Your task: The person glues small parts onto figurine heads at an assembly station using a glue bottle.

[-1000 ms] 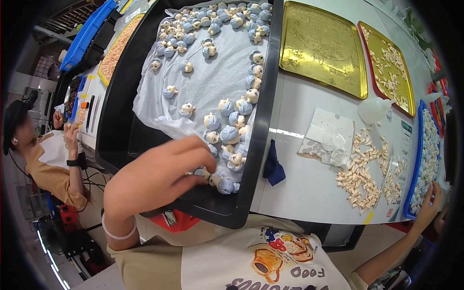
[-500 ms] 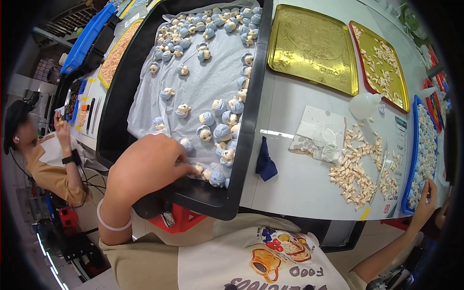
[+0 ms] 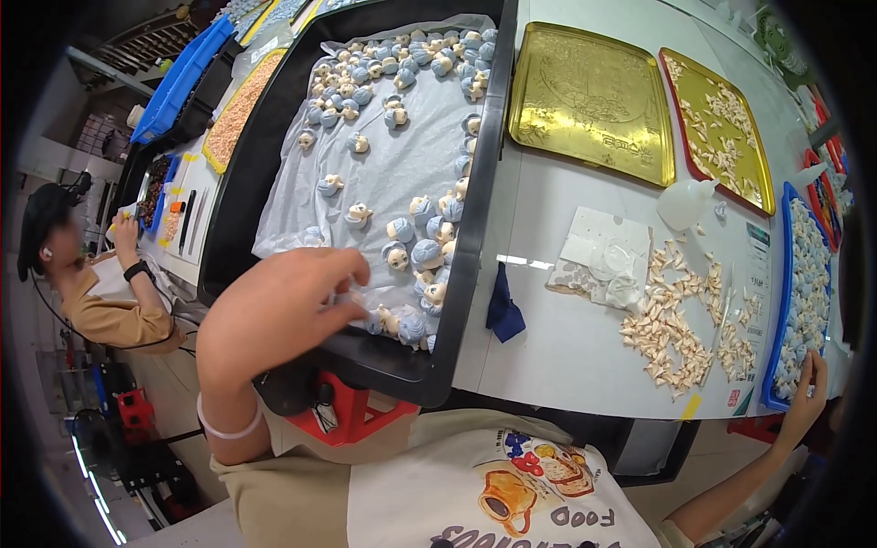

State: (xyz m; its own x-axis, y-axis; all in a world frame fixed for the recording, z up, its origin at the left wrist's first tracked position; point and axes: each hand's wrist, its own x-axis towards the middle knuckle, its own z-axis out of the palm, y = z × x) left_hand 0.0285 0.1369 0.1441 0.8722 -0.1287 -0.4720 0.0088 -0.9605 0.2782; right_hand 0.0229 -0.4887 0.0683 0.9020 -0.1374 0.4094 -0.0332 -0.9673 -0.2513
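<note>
My left hand point(image 3: 274, 315) hovers over the near end of a large black tray point(image 3: 480, 228), its thumb and index finger apart with nothing between them. Just beyond its fingertips lie small doll heads with pale faces and blue hair, one being this doll head point(image 3: 412, 328). White lining paper point(image 3: 301, 196) lies under them. At the far right, my right hand point(image 3: 802, 397) reaches into a blue tray point(image 3: 775, 301) of small blue-and-white pieces. Its fingers are pinched together, and what they hold is too small to name.
A bare gold tray point(image 3: 589, 100) and a red-rimmed gold tray point(image 3: 722, 128) of cream pieces stand at the back. Nearer are loose cream pieces point(image 3: 667, 338), a white squeeze bottle point(image 3: 685, 203) and dark blue cloth point(image 3: 504, 306). A co-worker point(image 3: 100, 283) sits at left.
My left hand has drawn back slightly from the doll heads at the tray's near edge, and its fingers have spread. My right hand has shifted slightly nearer within the blue tray.
</note>
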